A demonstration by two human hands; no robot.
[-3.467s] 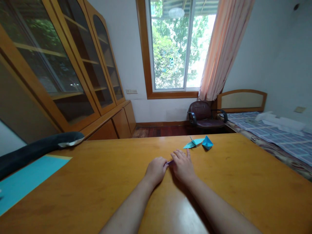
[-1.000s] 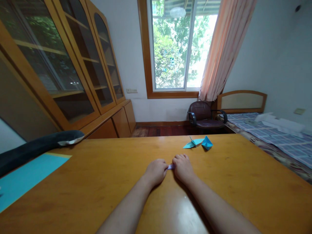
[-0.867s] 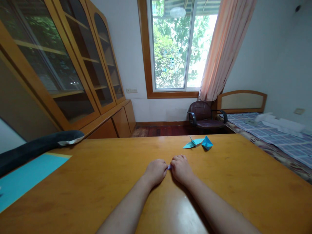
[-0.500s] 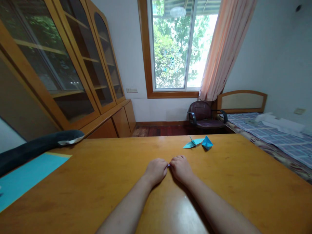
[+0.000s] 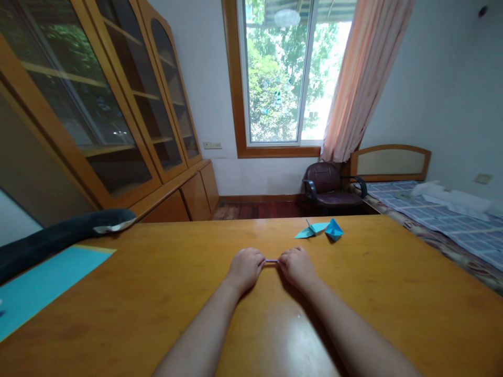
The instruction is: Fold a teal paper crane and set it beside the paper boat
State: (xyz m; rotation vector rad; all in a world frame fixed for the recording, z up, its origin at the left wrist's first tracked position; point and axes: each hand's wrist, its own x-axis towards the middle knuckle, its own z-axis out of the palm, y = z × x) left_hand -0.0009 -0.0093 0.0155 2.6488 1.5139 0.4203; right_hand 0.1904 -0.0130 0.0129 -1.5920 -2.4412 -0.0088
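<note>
Above the middle of the wooden table (image 5: 165, 298), my left hand (image 5: 247, 268) and my right hand (image 5: 296, 266) are both closed. A thin purple strip (image 5: 271, 261) runs level between them, one end pinched by each hand. Only its short middle part shows; the fingers cover the ends, and what it is made of I cannot tell. Beyond my right hand lies a light blue folded paper crane (image 5: 312, 230). A darker blue folded paper piece (image 5: 334, 230) stands beside it, at the crane's right.
At the left, a light blue sheet (image 5: 58, 283) with a yellow edge lies on the table, by a dark padded object (image 5: 70, 230). Past the far edge stand a dark red armchair (image 5: 330, 184) and a glass-door cabinet (image 5: 129, 104). A bed (image 5: 444, 214) is at the right.
My hands have moved apart and slightly away from me. More of the purple strip now shows between them. The folded paper pieces have stayed in place.
</note>
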